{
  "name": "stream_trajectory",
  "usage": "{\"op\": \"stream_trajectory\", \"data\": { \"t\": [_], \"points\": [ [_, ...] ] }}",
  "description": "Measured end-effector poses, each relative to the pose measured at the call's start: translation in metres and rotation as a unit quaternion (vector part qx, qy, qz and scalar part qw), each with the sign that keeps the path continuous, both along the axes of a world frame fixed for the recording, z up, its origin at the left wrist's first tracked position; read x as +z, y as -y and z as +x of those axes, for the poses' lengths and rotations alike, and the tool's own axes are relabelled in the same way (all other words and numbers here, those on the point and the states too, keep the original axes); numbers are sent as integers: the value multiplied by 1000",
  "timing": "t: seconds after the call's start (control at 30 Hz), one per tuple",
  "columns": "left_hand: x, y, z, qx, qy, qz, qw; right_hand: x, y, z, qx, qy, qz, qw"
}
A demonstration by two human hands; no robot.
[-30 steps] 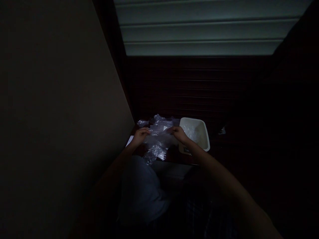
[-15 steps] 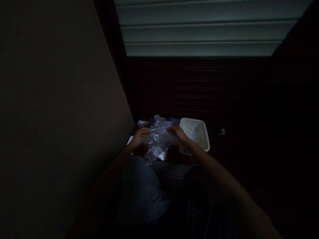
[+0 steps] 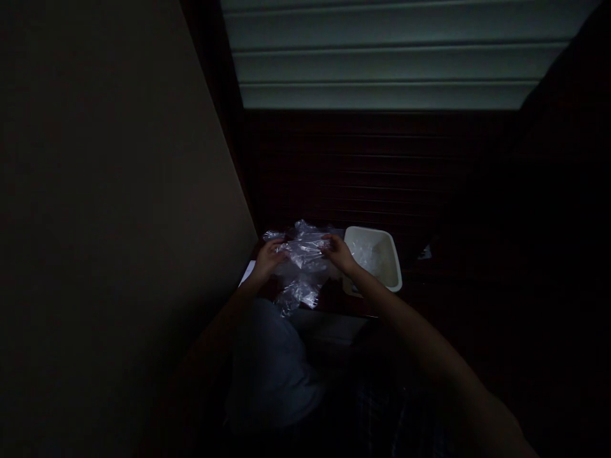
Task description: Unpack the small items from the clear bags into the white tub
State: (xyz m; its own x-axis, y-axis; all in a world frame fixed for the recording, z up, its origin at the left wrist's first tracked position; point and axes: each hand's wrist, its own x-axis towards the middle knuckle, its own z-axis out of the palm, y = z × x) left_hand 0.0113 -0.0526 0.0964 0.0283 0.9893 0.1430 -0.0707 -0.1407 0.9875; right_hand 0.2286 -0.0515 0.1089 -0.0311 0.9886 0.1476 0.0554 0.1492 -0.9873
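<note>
Both hands pinch one clear plastic bag (image 3: 304, 250) by its top corners: left hand (image 3: 268, 257) on the left end, right hand (image 3: 338, 252) on the right, fingers closed on the film, likely to keep it spread flat. It sits over a heap of bags (image 3: 298, 289), near-left of the white tub (image 3: 377, 256). Very dim; finer grip detail unreadable.
</note>
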Motion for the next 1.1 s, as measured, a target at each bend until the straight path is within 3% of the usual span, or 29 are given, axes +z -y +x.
{"op": "stream_trajectory", "data": {
  "t": [0.13,0.27,0.4,0.7,0.9,1.1],
  "points": [
    [-4,2,0,-35,102,-36,994,-1,-1,-2,-4,-49,-30,998],
    [-10,7,2,-109,95,-110,983,-1,1,-3,-5,-65,-42,997],
    [-13,6,4,-95,93,-147,980,3,4,-3,0,-59,-62,996],
    [-3,5,4,-64,100,-115,986,11,17,0,34,-22,-106,994],
    [-4,4,4,-46,121,-123,984,13,22,-5,80,-89,-148,982],
    [-2,5,4,-40,126,-118,984,8,16,-5,43,-38,-144,988]
  ]
}}
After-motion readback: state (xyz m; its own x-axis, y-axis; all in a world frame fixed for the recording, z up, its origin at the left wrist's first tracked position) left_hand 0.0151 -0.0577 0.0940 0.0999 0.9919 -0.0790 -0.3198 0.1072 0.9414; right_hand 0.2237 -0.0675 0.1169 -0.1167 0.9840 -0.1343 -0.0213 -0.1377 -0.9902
